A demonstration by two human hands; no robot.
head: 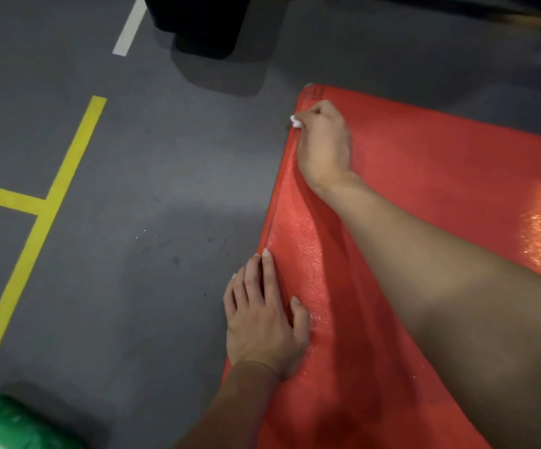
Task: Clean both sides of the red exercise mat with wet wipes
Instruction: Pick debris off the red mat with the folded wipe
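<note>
Over on the left we've got plain grey floor (133, 254) with yellow tape lines (44, 222), a white line (130, 27) up top, and something green (13, 422) poking in at the bottom corner. It might be the wipes pack, but it's too blurry to say. There's also a dark bulky thing (201, 24) at the top, no idea what.

Our left hand (264, 322) lies flat with straight fingers right on the mat's left edge, half on the floor, half on the mat, pressing it down so it doesn't slide. That grip isn't closed on anything.

The mat (440, 150) lies flat on the floor and fills the right side of the view, one face up.

Our right hand (324, 140) is stretched up near the far left corner, fingers curled tight around a wipe (296, 121). Only a little white wad peeks out past the knuckles, right at the mat's edge.

Progress-wise, the strip along the left edge looks shiny and damp, and there's a glossy patch far right, though that could just be light. So we reckon we're partway through the top face, working the edge and corner. How much of the rest got wiped we can't tell. The underside is out of sight, so flipping it and doing that side is probably still left.
</note>
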